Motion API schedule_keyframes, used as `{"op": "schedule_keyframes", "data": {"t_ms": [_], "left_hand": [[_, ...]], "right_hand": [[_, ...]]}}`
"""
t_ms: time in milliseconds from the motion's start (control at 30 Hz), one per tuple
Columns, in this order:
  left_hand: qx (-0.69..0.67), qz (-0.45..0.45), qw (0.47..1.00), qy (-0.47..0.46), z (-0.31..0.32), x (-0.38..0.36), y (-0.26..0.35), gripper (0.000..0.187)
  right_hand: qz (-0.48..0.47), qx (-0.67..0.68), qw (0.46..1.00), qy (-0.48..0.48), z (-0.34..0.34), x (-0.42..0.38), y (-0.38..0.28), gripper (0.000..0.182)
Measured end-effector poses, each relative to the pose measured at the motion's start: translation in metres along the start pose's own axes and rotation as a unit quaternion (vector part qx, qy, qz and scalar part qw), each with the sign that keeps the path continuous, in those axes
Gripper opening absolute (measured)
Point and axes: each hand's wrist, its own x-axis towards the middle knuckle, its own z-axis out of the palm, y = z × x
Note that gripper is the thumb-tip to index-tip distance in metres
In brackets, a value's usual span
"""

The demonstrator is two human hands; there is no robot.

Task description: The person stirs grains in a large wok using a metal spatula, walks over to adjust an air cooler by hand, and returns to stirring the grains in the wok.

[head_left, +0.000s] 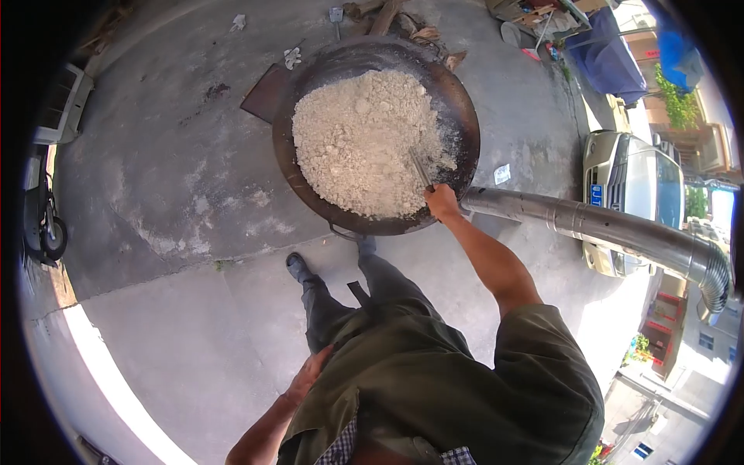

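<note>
A large dark wok (pixel 470 116) holds a broad heap of pale, crumbly, lumpy food (pixel 356 147). My right hand (pixel 442 203) is closed round the handle of a metal cooking tool (pixel 420 169) at the wok's near right rim. The tool's far end is buried in the crumbs, so its shape is hidden. My left hand (pixel 311 373) hangs at my left hip, resting against my clothes. Its fingers look extended and hold nothing that shows, though the fingertips are partly out of sight.
A thick metal pipe (pixel 558 213) runs from the wok's right side toward a parked car (pixel 632 201). Firewood (pixel 385 17) and a small shovel (pixel 336 15) lie beyond the wok. A brown board (pixel 262 91) sits at its left. A motorbike wheel (pixel 54 236) shows far left.
</note>
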Motion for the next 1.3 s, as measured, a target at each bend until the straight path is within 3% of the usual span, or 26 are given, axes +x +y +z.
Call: {"op": "schedule_keyframes", "data": {"t_ms": [100, 200, 300, 400, 433, 533, 633, 733, 867, 967, 1000, 1067, 1133, 1167, 1233, 1300], "left_hand": [[0.031, -0.01, 0.999, -0.027, -0.005, 0.01, 0.019, 0.082], [0.141, 0.045, 0.986, -0.07, -0.017, 0.02, 0.033, 0.078], [0.134, 0.031, 0.986, -0.098, -0.024, 0.022, 0.04, 0.067], [0.086, -0.005, 0.995, -0.055, -0.022, 0.015, 0.022, 0.062], [0.119, 0.01, 0.991, -0.06, -0.026, 0.013, 0.024, 0.067], [0.186, 0.036, 0.979, -0.075, -0.041, 0.01, 0.041, 0.074], [0.192, 0.059, 0.976, -0.081, -0.05, 0.004, 0.035, 0.062], [0.211, 0.133, 0.964, -0.088, -0.062, 0.003, 0.018, 0.061], [0.258, 0.195, 0.94, -0.106, -0.079, 0.002, 0.014, 0.065], [0.254, 0.241, 0.931, -0.1, -0.088, 0.002, -0.004, 0.071], [0.248, 0.257, 0.929, -0.097, -0.089, 0.0, -0.009, 0.073], [0.252, 0.275, 0.923, -0.094, -0.093, -0.002, -0.005, 0.077], [0.249, 0.299, 0.917, -0.089, -0.098, -0.003, -0.009, 0.08], [0.245, 0.313, 0.914, -0.082, -0.097, -0.002, -0.017, 0.08], [0.231, 0.322, 0.915, -0.077, -0.096, -0.006, -0.023, 0.081], [0.218, 0.315, 0.92, -0.079, -0.098, -0.007, -0.016, 0.084]], "right_hand": [[0.018, 0.216, 0.972, -0.087, 0.003, 0.02, -0.005, 0.025], [0.06, 0.414, 0.888, -0.192, -0.026, 0.019, -0.012, 0.025], [0.113, 0.574, 0.76, -0.282, -0.042, 0.007, -0.002, 0.033], [0.143, 0.699, 0.606, -0.352, -0.033, -0.012, 0.034, 0.042], [0.148, 0.734, 0.55, -0.371, -0.026, -0.023, 0.045, 0.045], [0.071, 0.825, 0.405, -0.389, -0.007, -0.07, 0.063, 0.046], [0.108, 0.77, 0.559, -0.288, 0.004, -0.117, 0.064, 0.044], [0.106, 0.76, 0.557, -0.317, -0.009, -0.126, 0.072, 0.042], [0.111, 0.704, 0.665, -0.223, -0.013, -0.167, 0.079, 0.041], [0.169, 0.779, 0.547, -0.256, -0.003, -0.176, 0.103, 0.04], [0.178, 0.741, 0.6, -0.243, -0.012, -0.181, 0.103, 0.039], [0.192, 0.656, 0.697, -0.215, -0.047, -0.188, 0.09, 0.038], [0.171, 0.444, 0.863, -0.171, -0.102, -0.198, 0.067, 0.036], [0.149, 0.338, 0.918, -0.145, -0.134, -0.2, 0.053, 0.034], [0.112, 0.108, 0.981, -0.118, -0.199, -0.187, 0.03, 0.027], [0.099, -0.087, 0.985, -0.116, -0.259, -0.18, -0.022, 0.024]]}}
